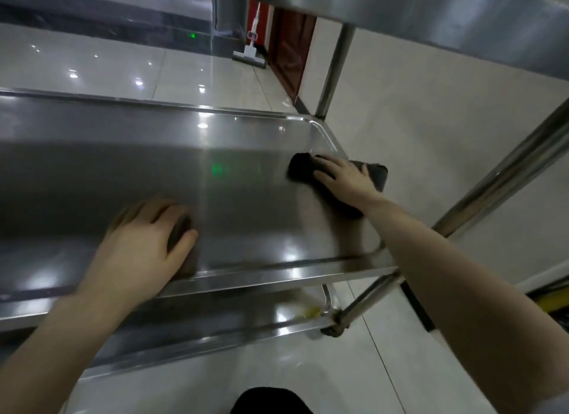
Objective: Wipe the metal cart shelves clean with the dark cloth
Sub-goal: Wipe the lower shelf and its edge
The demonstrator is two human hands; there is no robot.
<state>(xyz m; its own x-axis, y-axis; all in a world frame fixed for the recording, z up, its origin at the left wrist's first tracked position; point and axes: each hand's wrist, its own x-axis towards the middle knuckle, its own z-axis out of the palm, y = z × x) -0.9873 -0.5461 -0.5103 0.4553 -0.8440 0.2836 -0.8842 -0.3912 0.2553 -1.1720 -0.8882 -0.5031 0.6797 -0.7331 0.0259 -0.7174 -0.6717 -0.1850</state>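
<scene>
**A:** Where is the dark cloth (303,166)?

**B:** It is on the middle shelf (123,167) of the metal cart, in the far right corner. It lies against the raised rim, and its right end hangs over the shelf's edge.

**A:** Which hand is on it?

**B:** The right hand (345,179). It lies palm down on top of the cloth with the fingers straight and fanned apart, pressing it onto the steel. Nothing is pinched. Cloth shows past the fingertips and again beyond the thumb side.

**A:** And the other hand?

**B:** The left hand (144,244) rests flat on the same shelf, near its front rim and well apart from the cloth. The thumb is splayed out to the right. The fingers are motion-blurred, so they seem to lie straight and close together, but I can't be sure.

**A:** What else of the cart shows?

**B:** The lower shelf (215,318) sits under the front rim and has a yellowish spot (311,312) near its right corner. The upper shelf (431,10) crosses the top right. A far post (335,62) and a near post (508,173) join the shelves.

**A:** And around the cart?

**B:** The floor is glossy pale tile (92,62). A white-handled mop (251,44) stands beside a red door (292,50) in the background.
</scene>
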